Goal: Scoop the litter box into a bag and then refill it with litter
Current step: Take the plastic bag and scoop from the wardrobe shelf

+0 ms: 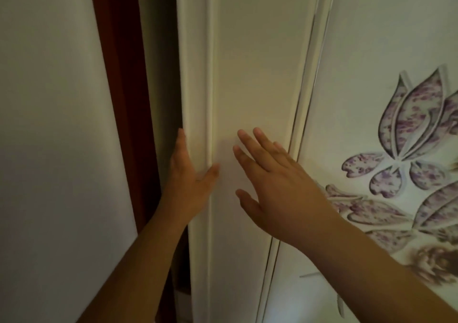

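Two hands meet a tall cream sliding door panel (pixel 247 74) at frame centre. My left hand (pixel 188 174) lies flat along its left edge, fingers straight, thumb on the raised moulding, beside a dark gap (pixel 171 74). My right hand (pixel 270 174), fingers spread, rests on or just over the face; I cannot tell which. No litter box, bag or litter shows. I judge an even sideways push from both palms slides it best.

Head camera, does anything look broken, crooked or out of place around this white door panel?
Nothing stands out as damaged. The left hand rests on the edge of the white door panel and the right hand hovers or presses flat on its face. The flower decal on the neighbouring panel looks intact. The frame is slightly blurred.
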`<state>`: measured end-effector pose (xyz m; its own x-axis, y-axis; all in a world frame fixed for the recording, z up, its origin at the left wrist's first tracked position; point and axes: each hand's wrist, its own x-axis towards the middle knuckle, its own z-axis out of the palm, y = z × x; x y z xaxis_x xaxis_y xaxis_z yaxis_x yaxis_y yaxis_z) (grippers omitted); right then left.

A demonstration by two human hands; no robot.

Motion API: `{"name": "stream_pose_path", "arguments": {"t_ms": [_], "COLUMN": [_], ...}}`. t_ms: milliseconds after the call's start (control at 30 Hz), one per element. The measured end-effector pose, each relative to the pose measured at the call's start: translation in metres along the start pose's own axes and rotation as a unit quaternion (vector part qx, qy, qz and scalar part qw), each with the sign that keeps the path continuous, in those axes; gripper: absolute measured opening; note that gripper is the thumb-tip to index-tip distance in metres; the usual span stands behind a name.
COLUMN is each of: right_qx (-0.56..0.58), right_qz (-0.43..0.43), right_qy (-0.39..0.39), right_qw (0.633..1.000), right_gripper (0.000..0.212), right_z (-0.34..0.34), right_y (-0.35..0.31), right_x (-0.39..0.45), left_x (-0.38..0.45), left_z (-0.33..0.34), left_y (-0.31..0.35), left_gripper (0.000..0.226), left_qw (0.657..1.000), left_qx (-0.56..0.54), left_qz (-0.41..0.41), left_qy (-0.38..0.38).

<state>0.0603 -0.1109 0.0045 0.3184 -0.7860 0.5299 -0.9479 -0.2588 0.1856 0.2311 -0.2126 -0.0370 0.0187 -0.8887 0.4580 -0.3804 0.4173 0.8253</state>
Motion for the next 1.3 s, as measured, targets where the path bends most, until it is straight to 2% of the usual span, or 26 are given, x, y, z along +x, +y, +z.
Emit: {"name": "stream_pose_path", "arguments": {"t_ms": [67,167,233,533,633,767,1000,1167,1300], "right_qx": [0.008,0.011,0.003,-0.035,-0.045,0.011,0.077,0.109,0.143], "right_qz": [-0.014,-0.015,-0.008,0.011,0.032,0.069,0.117,0.187,0.239], "right_qy": [-0.014,-0.045,-0.055,-0.049,-0.024,0.034,-0.006,-0.006,0.017], "right_qw": [1.0,0.999,0.998,0.998,0.998,0.997,0.99,0.976,0.96], "right_gripper": [0.075,0.078,0.079,0.083,0.077,0.061,0.07,0.072,0.06], "right_z": [0.001,0.009,0.019,0.035,0.037,0.035,0.046,0.047,0.051], "right_y": [-0.008,-0.009,-0.005,0.006,0.004,-0.008,-0.012,-0.001,0.008], "right_x": [0.012,0.019,0.018,0.005,0.005,0.008,0.016,0.001,-0.011], "left_x": [0.003,0.007,0.008,0.008,0.011,0.011,0.018,0.015,0.015], "left_z": [-0.008,-0.011,-0.012,-0.008,-0.005,-0.002,0.01,0.031,0.05], "left_y": [-0.006,-0.015,-0.02,-0.033,-0.034,-0.034,-0.04,-0.028,-0.02], "left_gripper": [0.091,0.051,0.043,0.04,0.041,0.043,0.041,0.045,0.048], "left_qw": [0.998,0.995,0.992,0.992,0.992,0.993,0.989,0.984,0.975], "left_qx": [-0.044,-0.042,-0.034,-0.002,0.003,0.007,-0.012,-0.024,-0.051], "left_qz": [-0.035,-0.069,-0.09,-0.055,-0.038,-0.018,0.003,0.02,0.015], "left_qy": [-0.014,-0.055,-0.085,-0.111,-0.116,-0.116,-0.15,-0.178,-0.214]}}
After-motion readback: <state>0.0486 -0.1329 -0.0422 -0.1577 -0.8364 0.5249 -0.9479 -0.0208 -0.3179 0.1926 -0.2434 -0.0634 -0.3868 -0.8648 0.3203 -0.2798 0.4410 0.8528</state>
